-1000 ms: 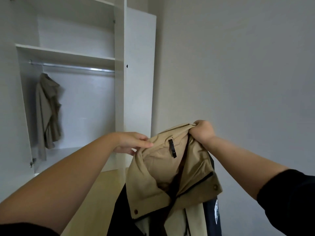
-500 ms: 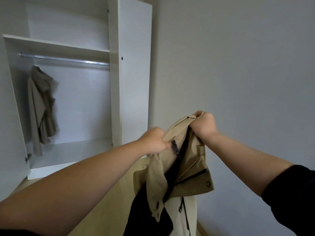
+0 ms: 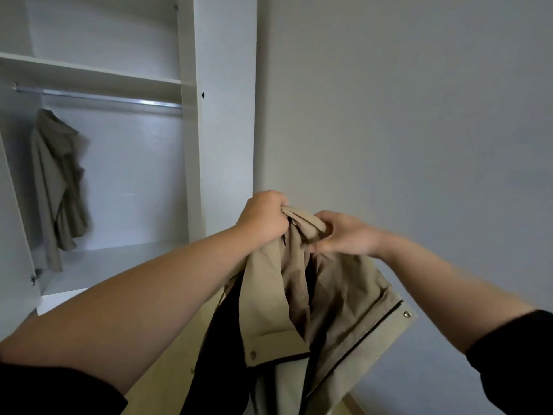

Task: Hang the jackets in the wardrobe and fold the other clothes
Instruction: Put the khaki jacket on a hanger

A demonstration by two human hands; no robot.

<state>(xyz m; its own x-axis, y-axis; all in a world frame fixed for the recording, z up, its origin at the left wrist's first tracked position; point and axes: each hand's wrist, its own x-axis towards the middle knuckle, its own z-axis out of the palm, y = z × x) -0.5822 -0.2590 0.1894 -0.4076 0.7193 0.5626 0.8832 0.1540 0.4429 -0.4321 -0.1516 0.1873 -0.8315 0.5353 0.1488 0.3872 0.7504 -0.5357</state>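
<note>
Two hands raised ahead: left hand (image 3: 263,218) clenched round the bunched top of one beige jacket (image 3: 344,295), right hand (image 3: 347,235) pinching the same bunch just beside it. Jacket body hanging between both forearms. Beyond, leftward: one open white wardrobe (image 3: 191,115), one metal rail (image 3: 104,98), one olive jacket (image 3: 57,187) hanging under its left end.

Premises: domestic bedroom. At my ten o'clock stands an open white laminate wardrobe (image 3: 215,115) with a white shelf (image 3: 89,73), chrome hanging rail (image 3: 104,98) and one olive-grey jacket (image 3: 57,181). Plain grey painted walls (image 3: 404,115). Pale wood floor (image 3: 167,381) at six.
</note>
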